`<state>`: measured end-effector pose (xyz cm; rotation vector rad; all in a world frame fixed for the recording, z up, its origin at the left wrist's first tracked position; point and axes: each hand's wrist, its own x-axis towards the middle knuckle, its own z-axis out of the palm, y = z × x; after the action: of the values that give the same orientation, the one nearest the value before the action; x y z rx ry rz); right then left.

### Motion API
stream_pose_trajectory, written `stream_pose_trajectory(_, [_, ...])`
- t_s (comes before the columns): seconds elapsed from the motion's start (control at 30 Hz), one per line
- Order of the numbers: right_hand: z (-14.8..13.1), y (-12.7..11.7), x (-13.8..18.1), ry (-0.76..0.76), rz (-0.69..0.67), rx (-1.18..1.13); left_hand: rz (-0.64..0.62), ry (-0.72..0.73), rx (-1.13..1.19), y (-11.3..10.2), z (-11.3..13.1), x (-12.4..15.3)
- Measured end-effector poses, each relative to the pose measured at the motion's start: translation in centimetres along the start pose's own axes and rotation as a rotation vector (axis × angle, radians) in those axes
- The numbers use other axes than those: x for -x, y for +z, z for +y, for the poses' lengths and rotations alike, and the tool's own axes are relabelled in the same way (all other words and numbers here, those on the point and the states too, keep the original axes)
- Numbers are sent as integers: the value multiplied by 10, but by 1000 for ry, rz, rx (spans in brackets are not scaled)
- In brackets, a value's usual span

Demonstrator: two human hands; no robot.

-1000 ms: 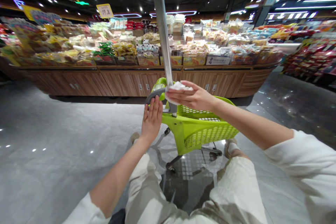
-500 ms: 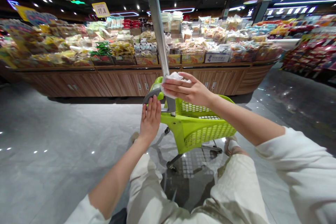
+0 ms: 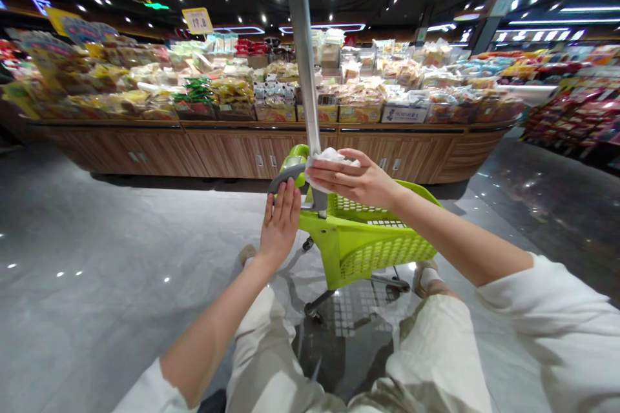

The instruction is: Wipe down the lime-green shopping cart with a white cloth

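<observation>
A crumpled white tissue or cloth (image 3: 331, 156) is under the fingers of my right hand (image 3: 369, 182), which presses it against the lower part of a silver metal pole (image 3: 306, 64). Fingers stretched out, my left hand (image 3: 281, 222) lies on the grey handle (image 3: 287, 174) of a lime-green shopping cart (image 3: 358, 245). The pole rises from a grey bracket at the cart's handle end. My right forearm passes over part of the perforated basket, hiding some of its rim. The left thumb cannot be seen.
Ahead stands a long wooden display counter (image 3: 223, 151) piled with packaged snacks, with a yellow price sign (image 3: 197, 20) above. More goods (image 3: 576, 103) are stacked at the far right. The cart's wheels (image 3: 314, 313) stand between my feet on the shiny grey floor (image 3: 111, 258).
The view has shifted slightly, so the scene sits a little lower and further right. Both hands keep their places on the handle and the pole, and the tissue stays under my right fingers.
</observation>
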<state>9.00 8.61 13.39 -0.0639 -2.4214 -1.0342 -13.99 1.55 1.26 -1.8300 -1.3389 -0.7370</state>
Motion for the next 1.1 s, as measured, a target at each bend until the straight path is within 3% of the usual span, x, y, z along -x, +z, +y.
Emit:
stream_pose_trajectory(0.1, [-19, 14, 12, -30, 5, 70, -2, -1, -8, 0, 0, 0])
stream_pose_trajectory(0.23, [-29, 25, 24, -228, -56, 72, 4, 5, -16, 0, 0, 0])
stream_pose_trajectory(0.37, [-3, 7, 5, -62, 3, 9, -2, 1, -30, -2, 1, 0])
stream_pose_trajectory(0.47, [-3, 2, 3, 27, 32, -23, -10, 6, -53, -3, 1, 0])
stream_pose_trajectory(0.67, [-29, 20, 28, -215, -83, 22, -19, -6, -16, -1, 0, -1])
stream_pose_trajectory(0.9, [1, 0, 2, 7, -17, 61, 1, -3, -18, -1, 2, -1])
stream_pose_trajectory(1.1, [-25, 19, 22, -191, -42, -5, -10, -10, -22, -1, 0, -1])
